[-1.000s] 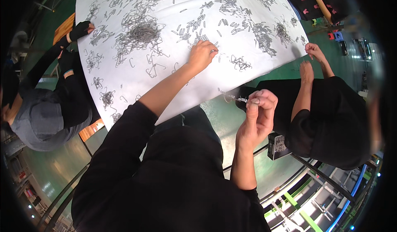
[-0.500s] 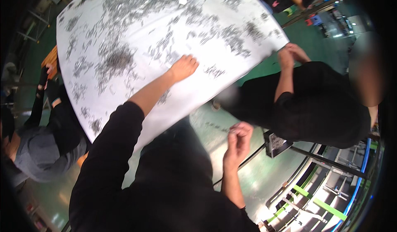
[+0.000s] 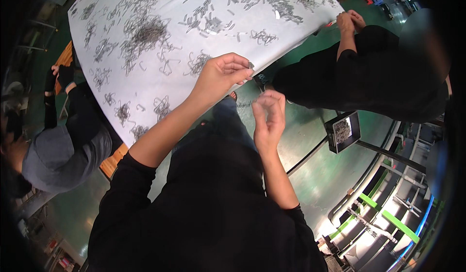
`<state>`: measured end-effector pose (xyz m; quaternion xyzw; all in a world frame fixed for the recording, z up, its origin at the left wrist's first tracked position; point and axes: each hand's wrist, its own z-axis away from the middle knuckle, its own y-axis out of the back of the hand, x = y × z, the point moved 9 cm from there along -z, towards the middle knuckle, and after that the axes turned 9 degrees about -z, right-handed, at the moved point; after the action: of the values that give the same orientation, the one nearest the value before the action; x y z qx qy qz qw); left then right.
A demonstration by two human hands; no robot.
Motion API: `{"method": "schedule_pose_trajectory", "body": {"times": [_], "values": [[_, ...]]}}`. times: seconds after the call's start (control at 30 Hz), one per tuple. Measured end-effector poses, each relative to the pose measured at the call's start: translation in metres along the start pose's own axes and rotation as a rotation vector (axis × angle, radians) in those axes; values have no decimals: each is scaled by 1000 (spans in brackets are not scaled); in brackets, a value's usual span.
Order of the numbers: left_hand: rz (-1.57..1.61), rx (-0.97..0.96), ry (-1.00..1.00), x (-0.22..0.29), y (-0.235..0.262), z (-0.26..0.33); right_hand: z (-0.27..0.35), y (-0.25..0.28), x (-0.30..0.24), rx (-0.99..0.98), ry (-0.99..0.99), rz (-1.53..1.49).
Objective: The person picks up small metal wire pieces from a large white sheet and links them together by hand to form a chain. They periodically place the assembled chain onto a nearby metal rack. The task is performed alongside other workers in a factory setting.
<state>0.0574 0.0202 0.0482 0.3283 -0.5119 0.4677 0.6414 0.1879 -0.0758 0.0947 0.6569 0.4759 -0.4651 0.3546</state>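
Note:
My left hand [image 3: 224, 78] is over the near edge of a white-covered table [image 3: 187, 73], thumb and fingers pinched on a small grey piece [image 3: 251, 65]. Its exact kind does not show. Lower and to the right, my right hand [image 3: 270, 119] is closed, with fingertips meeting the thumb. A short dark strand of small linked pieces [image 3: 244, 105] reaches left from these fingertips. Across the table lie many thin bent wire hooks [image 3: 162, 106], some in tangled heaps [image 3: 149, 32], and small oblong grey pieces [image 3: 208, 23].
Another person in black [image 3: 359, 73] stands at the right, hands [image 3: 350, 21] together at the table's corner. A person in a grey cap [image 3: 65, 155] is at the left by a wooden board [image 3: 116, 160]. A black box of small pieces [image 3: 342, 131] and pipe framework [image 3: 388, 199] are at the right.
My left hand has lifted off the tabletop and come nearer, now pinching a small grey piece. My right hand has risen toward it with the dark strand.

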Motion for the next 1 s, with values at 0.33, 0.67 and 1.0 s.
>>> {"method": "schedule_pose_trajectory", "body": {"times": [0.33,0.67,1.0], "values": [[-150,55,-158,28,11,84,25,-29,-5,-48,22,-2],[-399,262,-423,22,38,121,17,-51,47,-255,-172,-37],[-445,438,-328,1,54,144,-63,-270,165,-850,-12,726]]}}
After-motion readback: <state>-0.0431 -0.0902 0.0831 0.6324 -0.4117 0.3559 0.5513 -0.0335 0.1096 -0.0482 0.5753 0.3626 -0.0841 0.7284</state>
